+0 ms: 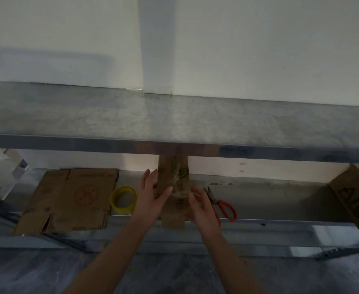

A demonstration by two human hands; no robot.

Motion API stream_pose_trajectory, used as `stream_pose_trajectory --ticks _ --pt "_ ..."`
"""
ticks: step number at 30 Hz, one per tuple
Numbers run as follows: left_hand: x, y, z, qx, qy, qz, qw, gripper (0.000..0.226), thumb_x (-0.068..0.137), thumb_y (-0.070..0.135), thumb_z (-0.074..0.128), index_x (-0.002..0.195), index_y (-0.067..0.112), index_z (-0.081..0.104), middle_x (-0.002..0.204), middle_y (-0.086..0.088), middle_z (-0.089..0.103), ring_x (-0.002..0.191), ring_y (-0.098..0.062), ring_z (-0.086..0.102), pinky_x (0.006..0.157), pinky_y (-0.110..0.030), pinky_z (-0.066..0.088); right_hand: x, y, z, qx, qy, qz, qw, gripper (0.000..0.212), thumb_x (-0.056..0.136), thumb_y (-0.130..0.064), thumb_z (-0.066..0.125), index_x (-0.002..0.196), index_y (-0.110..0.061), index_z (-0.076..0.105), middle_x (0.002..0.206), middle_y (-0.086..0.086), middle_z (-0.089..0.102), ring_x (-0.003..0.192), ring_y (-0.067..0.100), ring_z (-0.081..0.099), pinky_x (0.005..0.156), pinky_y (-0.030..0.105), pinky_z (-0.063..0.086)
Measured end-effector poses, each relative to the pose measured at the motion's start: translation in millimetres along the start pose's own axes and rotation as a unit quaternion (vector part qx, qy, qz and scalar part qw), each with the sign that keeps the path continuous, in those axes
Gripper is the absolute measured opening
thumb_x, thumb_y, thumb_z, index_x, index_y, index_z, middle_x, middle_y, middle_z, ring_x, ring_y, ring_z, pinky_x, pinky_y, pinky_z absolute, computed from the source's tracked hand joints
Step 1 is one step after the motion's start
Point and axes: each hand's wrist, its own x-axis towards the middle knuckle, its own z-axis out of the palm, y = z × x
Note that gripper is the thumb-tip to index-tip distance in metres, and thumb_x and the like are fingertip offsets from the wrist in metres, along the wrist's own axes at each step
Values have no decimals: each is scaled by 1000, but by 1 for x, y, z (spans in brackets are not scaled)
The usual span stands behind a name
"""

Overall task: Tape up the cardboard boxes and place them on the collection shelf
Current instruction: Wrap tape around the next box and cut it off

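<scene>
A narrow brown cardboard box with green print lies on the lower metal shelf, its far end hidden under the upper shelf. Clear tape crosses its top. My left hand rests flat against the box's left side, fingers spread. On the box's right side my right hand presses near the tape. A yellow roll of tape lies just left of my left hand. Orange-handled scissors lie right of my right hand.
A flattened cardboard box lies at the left of the lower shelf. Another brown box with black lettering stands at the far right. The grey upper shelf runs across the view against a white wall. Dark floor lies below.
</scene>
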Motion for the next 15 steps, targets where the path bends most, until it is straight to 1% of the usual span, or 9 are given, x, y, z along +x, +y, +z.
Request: stream_pose_trajectory --ticks 1,3,4,6,8,10,12,13,15 --pt "1 2 1 13 4 -16 1000 69 88 32 67 146 23 31 154 4 19 125 -9 43 101 -23 37 0 0 3 11 7 15 1000 17 89 -45 62 106 -47 62 111 -14 67 109 13 64 88 45 57" --pt "3 3 1 42 3 -19 999 67 88 32 68 146 23 35 149 -2 33 126 -15 45 102 -24 38 0 -1 5 15 12 21 1000 15 93 -37 61 106 -44 61 111 -14 67 108 12 63 89 45 57" --pt "3 3 0 52 0 -9 999 64 87 32 68 144 23 38 144 -2 39 123 -14 46 100 -22 38 0 -2 5 18 7 19 1000 15 95 -35 60 107 -43 61 112 -14 67 108 12 63 90 45 56" --pt "0 3 -5 55 2 5 998 61 87 31 69 141 24 41 140 1 41 117 -9 45 97 -19 37 -2 -3 3 30 -4 22 999 18 98 -35 54 114 -40 61 117 -9 67 111 13 63 92 44 55" --pt "-3 0 -10 36 19 9 999 62 86 32 70 140 26 41 137 4 41 115 -6 45 96 -21 40 -2 -2 0 35 -18 20 999 27 101 -36 47 124 -34 61 123 -6 66 115 12 62 95 41 54" --pt "-6 -6 -14 4 44 14 999 62 85 31 71 140 28 42 138 5 43 116 -6 49 96 -27 45 -3 2 1 -1 3 -8 1000 26 100 -32 51 123 -32 63 125 -6 65 115 10 61 99 37 51" --pt "-9 -12 -17 -22 53 14 998 61 86 30 69 141 28 43 144 3 38 116 -3 50 95 -26 48 -4 10 5 -30 52 -7 998 26 91 -39 65 116 -35 59 123 -2 63 111 12 61 98 37 52" --pt "-12 -14 -18 -33 46 10 998 60 87 29 67 142 30 41 148 3 31 119 -5 48 96 -27 48 -5 12 9 -18 71 21 997 40 82 -48 72 115 -33 55 123 2 62 109 14 62 96 41 54" --pt "-17 -17 -18 -16 11 12 1000 53 93 24 59 141 33 40 152 6 20 131 -11 37 104 -36 44 -4 21 16 30 94 90 991 79 58 -64 82 118 -26 48 121 4 60 107 19 63 92 46 55"
